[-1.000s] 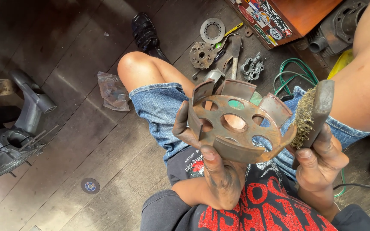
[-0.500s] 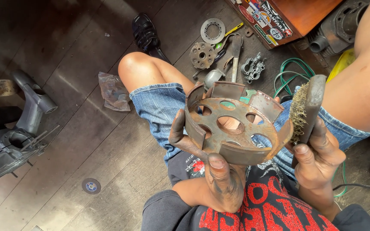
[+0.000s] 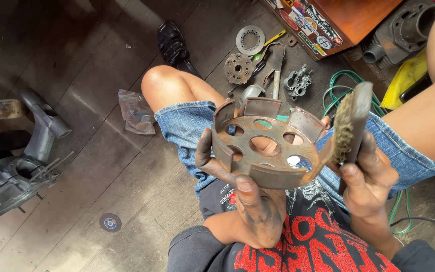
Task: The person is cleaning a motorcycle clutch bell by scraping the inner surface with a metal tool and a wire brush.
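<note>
We are gripping one rusty clutch basket (image 3: 268, 151) in the left hand (image 3: 250, 201), thumb over its near rim and fingers curling round the left wall, holding it at the centre of the frame above the denim-clad knees. The right hand (image 3: 368, 179) is closing round one wire brush (image 3: 351, 123), bristles touching the basket's right edge. We judge that the greasy thumb could be slipping on the rim, letting the basket tip toward the lap, and the notched walls could be nicking fingers if the brush skids. On the wooden floor (image 3: 101, 166) at upper centre we are counting two round discs, one toothed ring (image 3: 250, 39) and one drilled plate (image 3: 238, 68), plus one hammer (image 3: 277, 65).
</note>
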